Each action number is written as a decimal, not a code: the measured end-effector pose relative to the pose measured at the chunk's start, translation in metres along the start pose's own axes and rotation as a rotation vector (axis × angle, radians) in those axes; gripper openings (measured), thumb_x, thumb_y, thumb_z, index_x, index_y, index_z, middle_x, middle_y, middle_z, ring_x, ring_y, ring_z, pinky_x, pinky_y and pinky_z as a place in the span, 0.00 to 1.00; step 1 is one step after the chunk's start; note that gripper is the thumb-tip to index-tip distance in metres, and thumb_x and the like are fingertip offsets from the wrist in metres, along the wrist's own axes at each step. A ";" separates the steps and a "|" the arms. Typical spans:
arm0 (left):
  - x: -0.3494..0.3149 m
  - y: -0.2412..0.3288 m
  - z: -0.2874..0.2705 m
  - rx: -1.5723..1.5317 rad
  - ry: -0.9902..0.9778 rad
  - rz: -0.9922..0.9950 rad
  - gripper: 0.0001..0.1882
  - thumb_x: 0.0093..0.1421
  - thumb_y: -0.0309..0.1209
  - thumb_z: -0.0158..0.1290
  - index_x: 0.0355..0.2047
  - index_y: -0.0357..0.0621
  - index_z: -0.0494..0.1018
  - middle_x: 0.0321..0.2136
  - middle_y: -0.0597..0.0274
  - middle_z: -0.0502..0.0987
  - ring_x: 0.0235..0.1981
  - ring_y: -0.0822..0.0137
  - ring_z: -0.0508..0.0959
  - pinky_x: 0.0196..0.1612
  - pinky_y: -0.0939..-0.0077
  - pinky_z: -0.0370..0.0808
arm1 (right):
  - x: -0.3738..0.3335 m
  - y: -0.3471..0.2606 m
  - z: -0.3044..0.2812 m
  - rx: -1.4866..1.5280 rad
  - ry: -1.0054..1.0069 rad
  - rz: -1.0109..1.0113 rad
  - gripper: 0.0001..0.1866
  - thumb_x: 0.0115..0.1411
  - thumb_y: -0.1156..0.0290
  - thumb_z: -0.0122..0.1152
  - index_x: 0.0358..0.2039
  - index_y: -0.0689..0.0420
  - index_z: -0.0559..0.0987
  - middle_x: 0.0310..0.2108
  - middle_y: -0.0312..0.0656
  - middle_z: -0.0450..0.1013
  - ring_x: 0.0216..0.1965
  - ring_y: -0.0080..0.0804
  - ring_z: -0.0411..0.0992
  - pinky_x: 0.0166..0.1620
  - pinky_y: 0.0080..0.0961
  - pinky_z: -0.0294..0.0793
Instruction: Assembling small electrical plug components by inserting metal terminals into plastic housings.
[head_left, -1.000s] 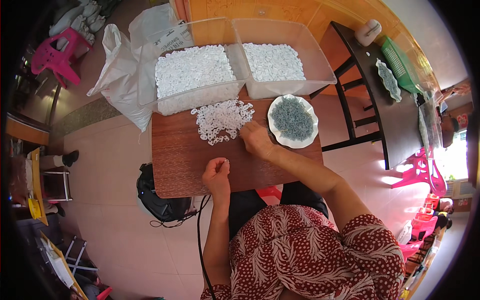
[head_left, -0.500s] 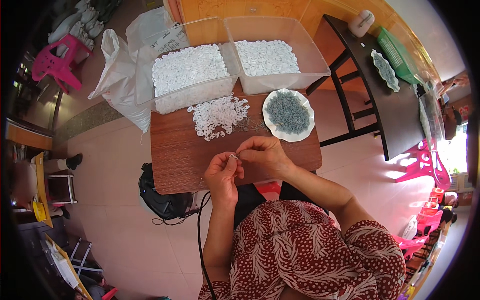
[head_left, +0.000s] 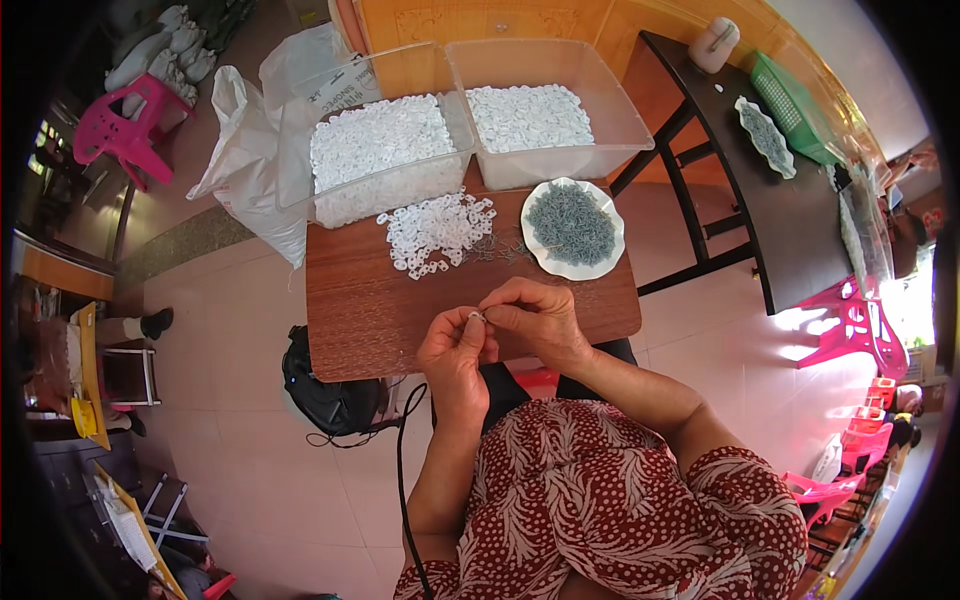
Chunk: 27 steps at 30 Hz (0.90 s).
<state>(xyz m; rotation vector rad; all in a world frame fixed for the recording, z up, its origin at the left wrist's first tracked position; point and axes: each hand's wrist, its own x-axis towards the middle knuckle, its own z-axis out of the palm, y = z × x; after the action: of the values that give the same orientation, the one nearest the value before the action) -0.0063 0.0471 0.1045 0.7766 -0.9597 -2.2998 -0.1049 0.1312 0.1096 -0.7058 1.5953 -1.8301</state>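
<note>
Just above the near edge of the brown table, my left hand (head_left: 458,350) pinches a small white plastic piece (head_left: 475,315) between thumb and fingers. My right hand (head_left: 535,318) meets it there, thumb and forefinger closed at the piece; anything between them is too small to make out. Beyond my hands lies a loose pile of white plastic pieces (head_left: 432,228) with holes in them. To its right stands a white scalloped plate (head_left: 531,243) heaped with small grey nail-like pins (head_left: 570,224). Several loose pins (head_left: 492,248) lie between pile and plate.
Two clear plastic bins (head_left: 395,178) (head_left: 620,150) full of white pieces stand at the table's (head_left: 370,335) far edge. A white sack (head_left: 240,160) sits left, a black bag (head_left: 325,390) below. At right, a dark table (head_left: 790,240) holds a green basket (head_left: 795,110) and another plate.
Both hands stay together around the small white piece and have shifted only slightly in the picture. The whole view has moved a little; nothing is visibly picked up or let go.
</note>
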 end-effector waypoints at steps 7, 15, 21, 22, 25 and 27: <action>-0.001 -0.002 -0.001 -0.030 0.016 -0.016 0.05 0.58 0.26 0.53 0.32 0.37 0.71 0.22 0.63 0.74 0.18 0.73 0.70 0.21 0.81 0.68 | -0.002 0.002 0.000 0.004 0.006 -0.015 0.04 0.54 0.79 0.59 0.32 0.62 0.79 0.28 0.33 0.74 0.31 0.15 0.69 0.34 0.13 0.70; -0.002 -0.001 -0.001 -0.033 0.034 -0.008 0.05 0.58 0.26 0.53 0.32 0.36 0.71 0.22 0.62 0.74 0.18 0.73 0.70 0.20 0.81 0.68 | -0.003 0.002 0.003 0.074 0.010 0.059 0.04 0.56 0.79 0.58 0.32 0.62 0.78 0.28 0.34 0.74 0.29 0.15 0.69 0.32 0.12 0.71; -0.003 -0.003 -0.001 -0.006 0.045 0.005 0.05 0.59 0.26 0.53 0.31 0.36 0.71 0.22 0.63 0.74 0.17 0.74 0.71 0.20 0.83 0.68 | -0.003 0.004 0.005 0.072 0.016 0.037 0.04 0.55 0.79 0.58 0.32 0.63 0.78 0.28 0.34 0.74 0.30 0.16 0.69 0.33 0.13 0.71; -0.003 -0.004 -0.002 0.003 0.047 0.016 0.05 0.59 0.26 0.53 0.31 0.36 0.71 0.22 0.63 0.74 0.17 0.75 0.70 0.20 0.83 0.68 | -0.004 0.005 0.005 0.031 0.016 0.011 0.04 0.55 0.79 0.58 0.32 0.63 0.78 0.29 0.34 0.74 0.31 0.16 0.69 0.33 0.13 0.71; -0.004 -0.005 0.000 0.021 0.063 0.041 0.05 0.59 0.25 0.52 0.30 0.35 0.71 0.21 0.63 0.73 0.17 0.76 0.70 0.20 0.84 0.67 | -0.005 0.006 0.006 -0.081 0.017 -0.082 0.04 0.54 0.80 0.58 0.31 0.63 0.78 0.28 0.36 0.73 0.30 0.18 0.70 0.31 0.15 0.71; -0.004 -0.007 0.001 0.030 0.076 0.055 0.04 0.59 0.24 0.52 0.30 0.35 0.70 0.20 0.64 0.72 0.17 0.76 0.69 0.20 0.85 0.66 | -0.005 0.005 0.005 -0.151 0.018 -0.148 0.04 0.54 0.81 0.58 0.31 0.63 0.77 0.28 0.37 0.72 0.29 0.19 0.70 0.30 0.16 0.70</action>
<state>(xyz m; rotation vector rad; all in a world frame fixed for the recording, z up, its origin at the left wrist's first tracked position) -0.0058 0.0547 0.1011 0.8335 -0.9715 -2.1975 -0.0969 0.1311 0.1054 -0.8988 1.7480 -1.8366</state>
